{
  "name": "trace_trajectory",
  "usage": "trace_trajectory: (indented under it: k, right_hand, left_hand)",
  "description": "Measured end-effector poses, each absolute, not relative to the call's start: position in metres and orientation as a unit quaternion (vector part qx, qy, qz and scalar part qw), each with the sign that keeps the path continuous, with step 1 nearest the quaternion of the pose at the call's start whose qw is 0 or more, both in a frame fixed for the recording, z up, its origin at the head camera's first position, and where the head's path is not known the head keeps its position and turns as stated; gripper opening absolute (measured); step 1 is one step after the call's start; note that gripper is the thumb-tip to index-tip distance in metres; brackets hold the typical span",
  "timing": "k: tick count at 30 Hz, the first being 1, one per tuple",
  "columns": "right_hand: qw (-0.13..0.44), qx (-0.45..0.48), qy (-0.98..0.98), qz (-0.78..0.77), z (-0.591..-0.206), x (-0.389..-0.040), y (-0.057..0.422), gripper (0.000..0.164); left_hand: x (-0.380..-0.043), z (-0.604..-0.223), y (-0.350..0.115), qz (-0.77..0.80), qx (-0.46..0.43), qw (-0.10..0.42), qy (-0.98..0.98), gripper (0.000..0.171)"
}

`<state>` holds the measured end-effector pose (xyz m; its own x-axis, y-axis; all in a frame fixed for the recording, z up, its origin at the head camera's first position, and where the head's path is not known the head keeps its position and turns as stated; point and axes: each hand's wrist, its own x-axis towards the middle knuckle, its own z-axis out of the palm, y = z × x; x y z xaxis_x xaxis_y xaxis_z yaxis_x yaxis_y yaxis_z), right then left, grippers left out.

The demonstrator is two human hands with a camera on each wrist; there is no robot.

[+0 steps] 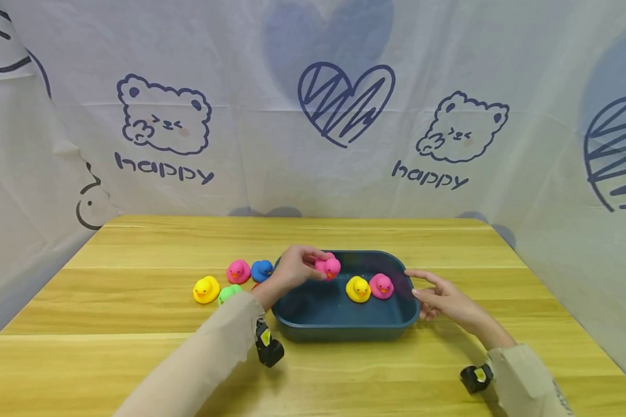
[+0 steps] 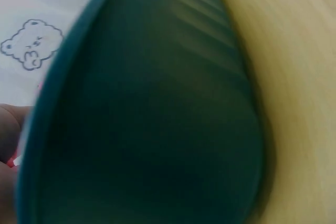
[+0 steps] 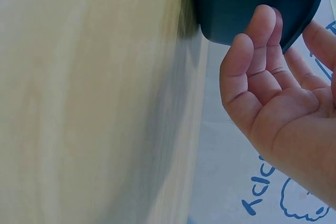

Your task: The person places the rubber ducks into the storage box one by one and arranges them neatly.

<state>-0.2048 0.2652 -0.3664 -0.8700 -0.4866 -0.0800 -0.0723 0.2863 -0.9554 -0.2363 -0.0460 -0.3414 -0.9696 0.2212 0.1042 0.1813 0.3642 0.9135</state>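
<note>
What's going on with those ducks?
A person's left hand holds a pink toy duck over a dark teal, rounded rectangular bin, while the right hand touches its rim. A yellow toy duck and another pink duck sit inside. A third pink duck, a blue toy duck, a second yellow duck and a green toy duck sit on the wooden table.

A pale cloth [image 1: 261, 162], printed in dark blue with two curly-edged bears [image 1: 167, 119], a scribbled heart [image 1: 346, 104] and the word "happy" [image 1: 164, 168], hangs behind a yellowish wood-grain table [image 1: 83, 324], faint creases running across it, more drawings [image 1: 623, 153] at both sides, soft, diffuse light over the scene
</note>
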Motion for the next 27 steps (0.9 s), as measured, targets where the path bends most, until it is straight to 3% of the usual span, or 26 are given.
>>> trace_trajectory:
  k: [8, 19, 27]
  right_hand:
    - [0.186, -0.176, 0.780, -0.572, -0.366, -0.205, 0.264, 0.057]
    - [0.182, -0.177, 0.781, -0.570, -0.368, -0.205, 0.265, 0.056]
    - [0.180, -0.182, 0.779, -0.572, -0.368, -0.205, 0.265, 0.056]
  left_hand:
    - [-0.238, -0.352, -0.039, 0.539, 0.098, 0.045, 0.835, 0.034]
    - [-0.245, -0.362, -0.036, 0.671, -0.006, 0.183, 0.719, 0.037]
    - [-0.250, -0.367, -0.035, 0.678, -0.034, 0.229, 0.698, 0.039]
